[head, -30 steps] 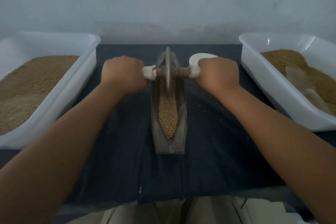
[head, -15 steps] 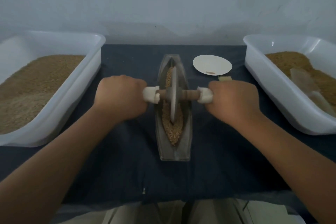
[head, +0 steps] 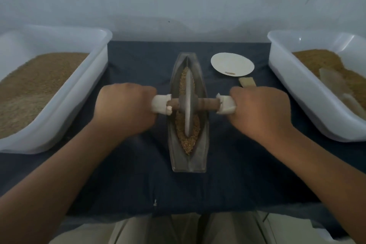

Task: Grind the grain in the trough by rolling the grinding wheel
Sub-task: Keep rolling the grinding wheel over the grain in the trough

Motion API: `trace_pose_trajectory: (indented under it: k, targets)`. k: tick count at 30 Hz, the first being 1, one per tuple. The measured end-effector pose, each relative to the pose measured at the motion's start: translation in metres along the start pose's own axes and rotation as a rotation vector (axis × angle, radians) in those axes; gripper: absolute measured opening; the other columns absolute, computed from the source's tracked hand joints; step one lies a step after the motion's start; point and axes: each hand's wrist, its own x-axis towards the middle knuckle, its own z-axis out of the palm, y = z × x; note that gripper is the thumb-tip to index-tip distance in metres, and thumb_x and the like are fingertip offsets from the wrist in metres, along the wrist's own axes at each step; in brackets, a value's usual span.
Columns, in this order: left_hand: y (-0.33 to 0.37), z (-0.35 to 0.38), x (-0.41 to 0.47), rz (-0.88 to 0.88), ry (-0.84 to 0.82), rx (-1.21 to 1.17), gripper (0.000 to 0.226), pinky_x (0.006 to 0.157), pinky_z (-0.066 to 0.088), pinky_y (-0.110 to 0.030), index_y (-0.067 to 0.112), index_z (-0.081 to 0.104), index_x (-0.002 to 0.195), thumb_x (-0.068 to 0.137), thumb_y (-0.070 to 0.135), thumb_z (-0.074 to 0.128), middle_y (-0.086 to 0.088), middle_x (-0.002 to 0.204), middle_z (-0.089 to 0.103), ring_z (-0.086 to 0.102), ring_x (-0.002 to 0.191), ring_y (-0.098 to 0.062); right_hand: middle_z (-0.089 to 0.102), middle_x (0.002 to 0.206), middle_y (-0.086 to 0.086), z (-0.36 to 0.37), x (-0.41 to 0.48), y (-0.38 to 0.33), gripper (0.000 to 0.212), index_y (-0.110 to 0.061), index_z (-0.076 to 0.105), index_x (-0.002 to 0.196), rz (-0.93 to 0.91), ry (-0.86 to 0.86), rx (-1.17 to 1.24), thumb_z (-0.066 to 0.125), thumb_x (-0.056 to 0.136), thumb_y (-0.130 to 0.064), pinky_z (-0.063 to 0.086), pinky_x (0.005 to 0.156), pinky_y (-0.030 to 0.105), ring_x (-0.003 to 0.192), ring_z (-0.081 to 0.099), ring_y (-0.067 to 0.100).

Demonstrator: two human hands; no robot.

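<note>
Now | trough (head: 188,164): grain (head: 187,145), grinding wheel (head: 188,105) | left tub (head: 79,93), right tub (head: 297,89): granules (head: 39,77)

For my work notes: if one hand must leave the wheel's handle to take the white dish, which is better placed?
Probably the right hand, which grips the handle on the white dish's side, the dish just beyond it. The left hand would have to cross the grinding wheel and trough.

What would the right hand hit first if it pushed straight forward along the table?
Probably the small tan block just beyond the right hand, which grips the wheel handle; then the white plate. One view leaves depth uncertain.
</note>
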Motion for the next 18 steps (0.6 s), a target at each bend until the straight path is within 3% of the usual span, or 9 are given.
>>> trace_pose_trajectory:
  k: [2,5,8,11,13,15,18]
  targets:
    - [0.001,-0.002,0.01,0.004,-0.049,0.056,0.037,0.051,0.02,-0.019,0.032,0.032,0.061,0.067,0.044,0.066,0.013,0.051,0.036,0.034,0.04,-0.013,0.023,0.051,-0.011,0.005,0.003,0.0,0.049,-0.023,0.038,0.064,0.019,0.017,0.007,0.076,0.084,-0.048,0.015,0.049,0.02,0.04,0.033,0.022]
    - [-0.001,0.005,0.044,-0.054,-0.169,0.099,0.029,0.054,0.033,-0.027,0.029,0.039,0.063,0.075,0.048,0.058,0.01,0.058,0.042,0.051,0.053,-0.021,0.042,0.052,-0.006,0.023,0.034,0.0,0.048,-0.022,0.044,0.063,0.06,0.028,0.044,0.064,0.093,-0.054,0.024,0.049,0.023,0.045,0.044,0.025]
    - [-0.005,0.015,0.082,-0.119,-0.232,0.065,0.022,0.062,0.042,-0.033,0.026,0.049,0.068,0.073,0.048,0.053,0.007,0.065,0.047,0.055,0.065,-0.027,0.041,0.053,-0.004,0.038,0.068,0.0,0.045,-0.019,0.043,0.061,0.083,0.115,0.055,0.05,0.095,-0.047,0.025,0.049,0.023,0.046,0.04,0.025]
    - [-0.007,0.014,0.093,-0.149,-0.294,0.017,0.026,0.064,0.043,-0.035,0.027,0.055,0.072,0.077,0.052,0.054,0.005,0.072,0.056,0.058,0.07,-0.027,0.039,0.053,0.0,0.033,0.086,-0.003,0.038,-0.015,0.04,0.062,0.067,0.104,0.082,0.032,0.085,-0.044,0.026,0.049,0.024,0.048,0.041,0.025]
    - [-0.006,0.009,0.083,-0.139,-0.331,0.005,0.021,0.065,0.046,-0.035,0.028,0.058,0.075,0.079,0.048,0.055,0.006,0.074,0.059,0.062,0.073,-0.027,0.039,0.053,-0.001,0.028,0.076,-0.001,0.042,-0.014,0.039,0.062,0.05,0.07,0.068,0.038,0.091,-0.045,0.028,0.049,0.024,0.046,0.039,0.024]
    - [-0.004,0.001,0.059,-0.099,-0.335,0.015,0.017,0.061,0.047,-0.032,0.03,0.055,0.074,0.08,0.046,0.055,0.008,0.069,0.056,0.061,0.066,-0.023,0.038,0.051,-0.004,0.022,0.049,0.001,0.047,-0.018,0.04,0.061,0.035,0.048,0.033,0.056,0.094,-0.048,0.026,0.049,0.023,0.044,0.038,0.025]
    - [0.001,-0.012,0.02,0.007,-0.198,0.086,0.025,0.048,0.029,-0.021,0.033,0.044,0.064,0.075,0.049,0.06,0.013,0.054,0.045,0.044,0.046,-0.011,0.031,0.049,-0.009,0.009,0.007,0.002,0.049,-0.025,0.04,0.063,0.01,0.049,0.022,0.057,0.095,-0.058,0.022,0.048,0.021,0.04,0.038,0.023]
